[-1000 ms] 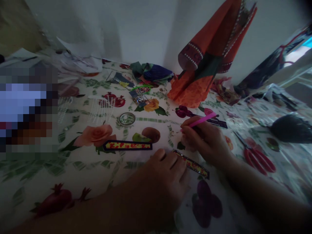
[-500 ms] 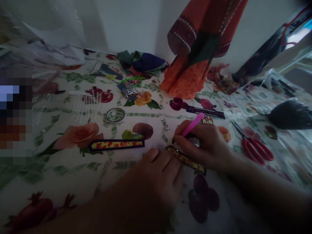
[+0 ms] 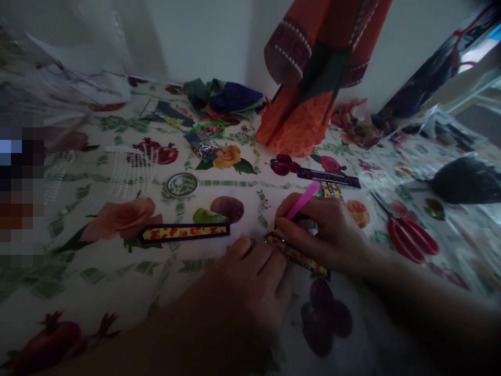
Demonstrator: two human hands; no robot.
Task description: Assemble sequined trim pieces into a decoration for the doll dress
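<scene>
My right hand (image 3: 324, 230) pinches a pink stick-like tool (image 3: 303, 200), its lower end down by the fingertips. Beneath and beside that hand lies a yellow and red strip (image 3: 309, 260) with a dark, beaded edge. My left hand (image 3: 260, 282) rests at the strip's left side with its fingers curled; whether they grip anything is hidden. Further left, a similar strip (image 3: 188, 232) with a plain dark border lies flat. Behind my right hand are a dark strip with bead rows (image 3: 329, 177) and a partly covered yellow, red and beaded piece (image 3: 332, 191).
Red-handled scissors (image 3: 409, 235) lie at the right, near a black bundle (image 3: 467, 180). A round tin (image 3: 182, 185), strings of white beads (image 3: 133, 169) and a bead packet (image 3: 206, 148) sit at the back left. An orange garment (image 3: 299, 122) stands behind.
The pink tool has tilted slightly lower and left with my right hand. The whole view has shifted a little. My left hand looks nearly unchanged.
</scene>
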